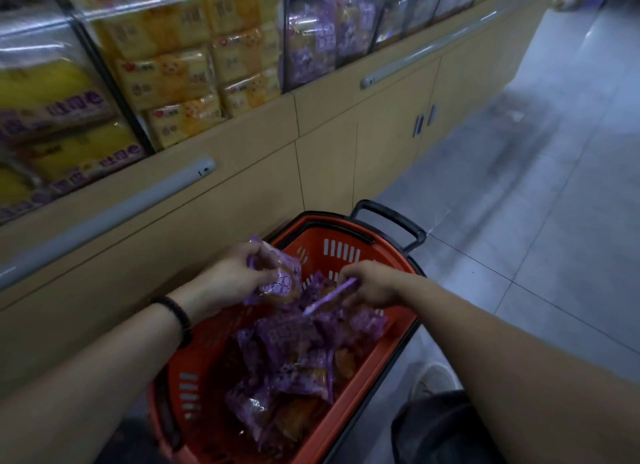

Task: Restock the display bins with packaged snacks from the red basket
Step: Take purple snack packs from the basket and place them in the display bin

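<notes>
Purple-wrapped snack packet [278, 281] raised just above pile [294, 359], left hand [228, 280] fingers curled round it. Right hand [372, 285] fingers pinch sealed edge of second packet [329, 299], resting on pile in red basket [391, 352]. Step, as judged: gathering stock. Next: lift both clear, carry to purple-packet display bin [322, 40] above cabinet.

A dark beaded bracelet [177, 319] circles the left wrist [197, 299]; both forearms [519, 342] are bare.
</notes>
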Available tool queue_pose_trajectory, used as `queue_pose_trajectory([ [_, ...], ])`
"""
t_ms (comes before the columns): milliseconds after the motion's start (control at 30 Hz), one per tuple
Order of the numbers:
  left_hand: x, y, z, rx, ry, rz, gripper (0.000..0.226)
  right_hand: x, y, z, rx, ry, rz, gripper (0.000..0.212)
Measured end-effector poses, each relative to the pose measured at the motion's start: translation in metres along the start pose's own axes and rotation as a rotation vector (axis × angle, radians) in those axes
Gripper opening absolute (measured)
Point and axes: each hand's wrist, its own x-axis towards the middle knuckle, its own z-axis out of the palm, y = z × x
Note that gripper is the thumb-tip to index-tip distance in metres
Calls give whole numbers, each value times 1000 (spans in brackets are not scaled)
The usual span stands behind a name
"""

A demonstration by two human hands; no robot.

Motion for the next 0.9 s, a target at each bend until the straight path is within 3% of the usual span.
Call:
queue_pose_trajectory([
  [67,-13,-1,-7,-111,67,28,22,-9,-7,-11,275,55,-55,16],
  [133,-19,2,-10,-236,124,46,46,-18,-16,-20,480,126,-104,18],
  [267,-17,14,-19,-256,199,-2,83,-29,-25,-31,747,168,-151,24],
  [367,-17,23,-23,-342,225,-198,72,-35,-34,-32,818,216,-152,57],
  [433,-16,27,-24,-488,141,-260,69,-37,-37,-32,840,219,-159,67],
  [500,-16,31,-24,-555,108,-298,72,-38,-38,-32,888,207,-166,49],
  [600,-20,37,-26,-552,50,-340,37,-36,-41,-28,985,193,-190,23],
  [667,-21,36,-25,-560,-4,-380,29,-37,-46,-25,1033,201,-190,27],
  [767,-21,40,-24,-741,-41,-339,41,-36,-58,-21,1121,223,-200,41],
  [900,-24,48,-22,-848,-102,-270,49,-43,-67,-26,1109,68,-273,36],
])
